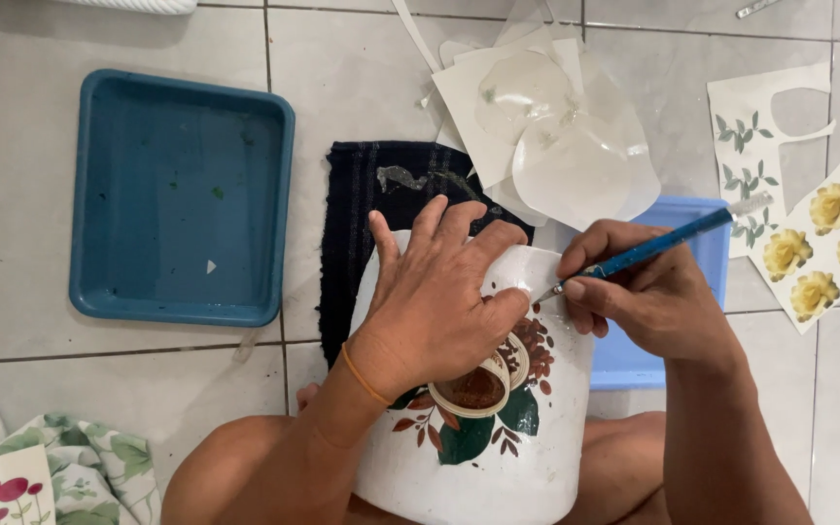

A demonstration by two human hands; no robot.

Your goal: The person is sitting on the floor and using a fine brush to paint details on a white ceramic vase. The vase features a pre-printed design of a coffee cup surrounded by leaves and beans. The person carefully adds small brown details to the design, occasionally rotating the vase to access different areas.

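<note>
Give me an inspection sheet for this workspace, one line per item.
Surface: pale tiled floor, dark cloth spread on it.
Job's things: white pot with a cup-and-leaves picture, lying across the person's lap; blue craft knife, tip at the picture's edge.
Clutter: blue tray, peeled backing papers, yellow rose sheet, leaf sheet.
Grippers: left hand flat on the pot; right hand holds the knife.
Cables: nothing seen.
Surroundings: floral fabric lower left.
</note>
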